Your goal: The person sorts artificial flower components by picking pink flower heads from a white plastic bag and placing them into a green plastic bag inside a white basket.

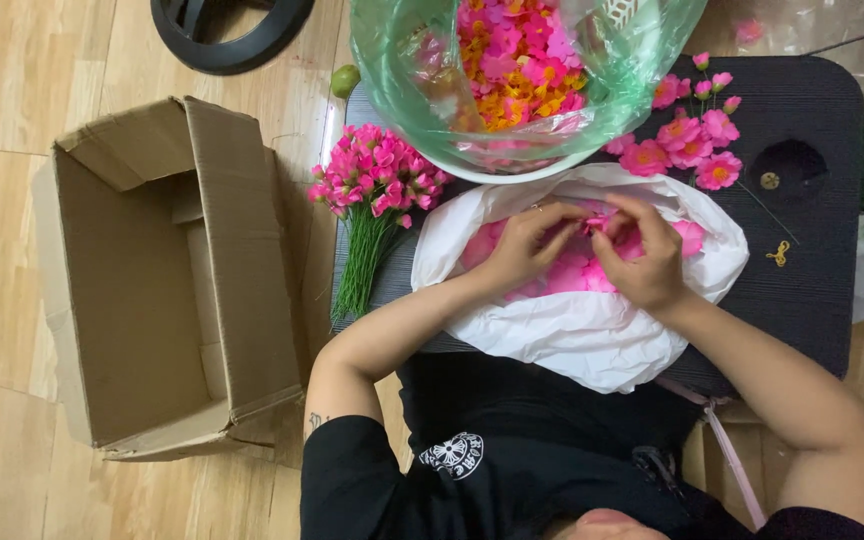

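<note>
Both hands are working inside the white bag (592,335) on the black desk (812,290). The left hand (524,245) and the right hand (647,262) are pinching pink petals (577,275) together in the bag. The petals are looking soft and light, best held by their edges. Left of the bag, a bunch of pink flowers (377,180) is lying. Beyond the bag, a green bag (522,75) is holding more flowers.

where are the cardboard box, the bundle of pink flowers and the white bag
cardboard box (142,300): head view, inner floor
bundle of pink flowers (377,170): head view, flower heads
white bag (572,335): head view, near rim
</note>
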